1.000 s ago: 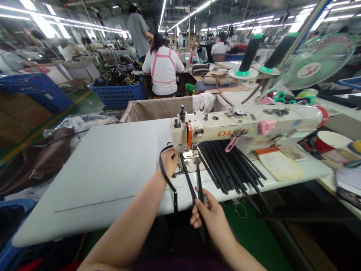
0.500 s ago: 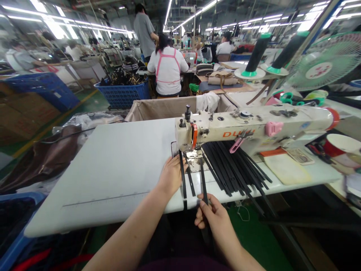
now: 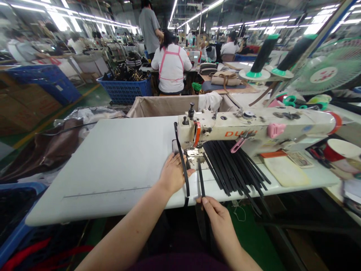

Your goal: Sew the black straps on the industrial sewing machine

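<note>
My left hand [image 3: 173, 175] lies palm down on the sewing machine bed, just left of the needle area, with fingers stretched out and thumb apart. Across its fingers and thumb runs a narrow black strap [image 3: 185, 177], whose upper end curves up beside the machine head. A shorter strap piece shows partly by my thumb. At the table's front edge my right hand [image 3: 217, 212] pinches another black strap [image 3: 201, 180] between thumb and fingers. That strap leads up to the presser foot area of the sewing machine [image 3: 254, 126]; its lower part hangs toward my lap.
A fanned pile of black straps [image 3: 234, 169] lies under the machine arm. Right of it are a pale pad [image 3: 284, 169] and a red-and-white cup [image 3: 338, 152]. Thread cones [image 3: 263, 56] and a fan [image 3: 324, 71] stand behind. A co-worker [image 3: 171, 66] sits ahead.
The strap over my left hand has shifted, its upper end now raised left of the machine head. My left thumb reaches farther right. My right fingers have closed more neatly on their strap.
</note>
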`<action>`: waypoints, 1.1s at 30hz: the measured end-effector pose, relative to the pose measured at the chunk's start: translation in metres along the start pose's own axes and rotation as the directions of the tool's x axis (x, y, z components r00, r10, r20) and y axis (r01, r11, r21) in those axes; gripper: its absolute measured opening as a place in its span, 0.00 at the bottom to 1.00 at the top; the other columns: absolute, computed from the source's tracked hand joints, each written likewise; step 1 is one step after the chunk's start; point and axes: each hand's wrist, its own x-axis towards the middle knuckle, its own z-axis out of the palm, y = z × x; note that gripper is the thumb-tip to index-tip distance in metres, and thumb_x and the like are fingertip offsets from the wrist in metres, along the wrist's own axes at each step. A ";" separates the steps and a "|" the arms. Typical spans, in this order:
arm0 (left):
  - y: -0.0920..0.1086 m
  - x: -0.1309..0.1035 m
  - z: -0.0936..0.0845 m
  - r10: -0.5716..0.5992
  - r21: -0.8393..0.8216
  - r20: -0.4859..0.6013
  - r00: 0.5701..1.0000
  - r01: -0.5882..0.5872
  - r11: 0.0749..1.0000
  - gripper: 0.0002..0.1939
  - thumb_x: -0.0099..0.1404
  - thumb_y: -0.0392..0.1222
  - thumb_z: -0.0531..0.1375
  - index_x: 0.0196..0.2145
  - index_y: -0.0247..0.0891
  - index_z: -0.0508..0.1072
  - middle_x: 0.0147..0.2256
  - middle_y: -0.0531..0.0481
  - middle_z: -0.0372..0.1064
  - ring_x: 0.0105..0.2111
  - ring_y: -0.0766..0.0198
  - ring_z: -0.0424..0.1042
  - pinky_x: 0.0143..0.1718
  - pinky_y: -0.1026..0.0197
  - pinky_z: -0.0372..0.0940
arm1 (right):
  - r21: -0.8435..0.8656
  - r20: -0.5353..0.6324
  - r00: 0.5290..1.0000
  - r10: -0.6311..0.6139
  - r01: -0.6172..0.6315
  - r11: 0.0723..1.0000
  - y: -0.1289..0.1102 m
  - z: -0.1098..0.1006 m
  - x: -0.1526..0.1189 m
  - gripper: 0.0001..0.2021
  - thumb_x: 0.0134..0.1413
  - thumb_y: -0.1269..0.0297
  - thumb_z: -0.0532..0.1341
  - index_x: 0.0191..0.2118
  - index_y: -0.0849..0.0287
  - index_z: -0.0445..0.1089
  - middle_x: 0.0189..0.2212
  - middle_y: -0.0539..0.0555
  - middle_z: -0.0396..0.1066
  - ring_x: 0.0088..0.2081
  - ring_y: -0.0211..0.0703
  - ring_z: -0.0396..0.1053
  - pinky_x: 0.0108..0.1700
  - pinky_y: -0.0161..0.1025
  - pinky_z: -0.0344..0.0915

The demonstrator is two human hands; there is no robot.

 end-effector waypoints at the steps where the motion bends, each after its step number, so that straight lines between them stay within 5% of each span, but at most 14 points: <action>1: 0.001 -0.001 0.000 0.016 0.017 -0.001 1.000 -0.016 1.000 0.23 0.70 0.52 0.62 0.57 0.36 0.74 0.57 0.35 0.74 0.63 0.44 0.67 0.70 0.37 0.54 | 0.006 -0.004 1.000 0.000 0.000 1.000 0.000 0.000 0.000 0.23 0.52 0.40 0.69 0.36 0.58 0.84 0.30 0.54 0.76 0.35 0.50 0.70 0.41 0.42 0.67; 10: -0.014 0.002 0.009 0.002 -0.061 -0.042 0.999 -0.005 0.998 0.12 0.73 0.42 0.59 0.51 0.39 0.78 0.53 0.42 0.78 0.58 0.52 0.73 0.67 0.42 0.61 | 0.043 -0.015 0.999 0.029 -0.028 0.999 -0.002 0.001 -0.001 0.24 0.50 0.41 0.70 0.41 0.58 0.83 0.27 0.51 0.73 0.31 0.46 0.66 0.36 0.40 0.64; 26: -0.012 0.004 0.009 -0.034 -0.042 -0.033 0.999 0.033 0.999 0.14 0.75 0.44 0.56 0.54 0.39 0.74 0.57 0.40 0.74 0.62 0.48 0.68 0.66 0.41 0.62 | -0.019 0.029 1.000 0.003 -0.002 1.000 -0.003 0.001 0.002 0.22 0.53 0.42 0.68 0.40 0.57 0.83 0.27 0.51 0.73 0.32 0.47 0.67 0.38 0.40 0.64; 29: -0.007 0.005 0.000 -0.071 -0.102 -0.172 0.983 0.054 0.993 0.15 0.75 0.42 0.56 0.55 0.38 0.72 0.58 0.38 0.71 0.62 0.50 0.68 0.65 0.44 0.65 | -0.047 0.032 0.999 -0.034 0.036 0.998 -0.005 0.000 0.003 0.23 0.53 0.42 0.68 0.42 0.57 0.83 0.30 0.54 0.76 0.35 0.50 0.70 0.43 0.44 0.67; 33: 0.003 -0.001 -0.016 0.004 -0.065 -0.458 0.889 -0.038 0.997 0.13 0.73 0.34 0.53 0.52 0.38 0.71 0.54 0.38 0.72 0.62 0.52 0.68 0.64 0.46 0.65 | -0.106 0.050 0.991 -0.123 0.128 0.986 -0.006 0.001 0.005 0.23 0.55 0.43 0.67 0.45 0.57 0.82 0.33 0.56 0.79 0.35 0.53 0.73 0.44 0.46 0.70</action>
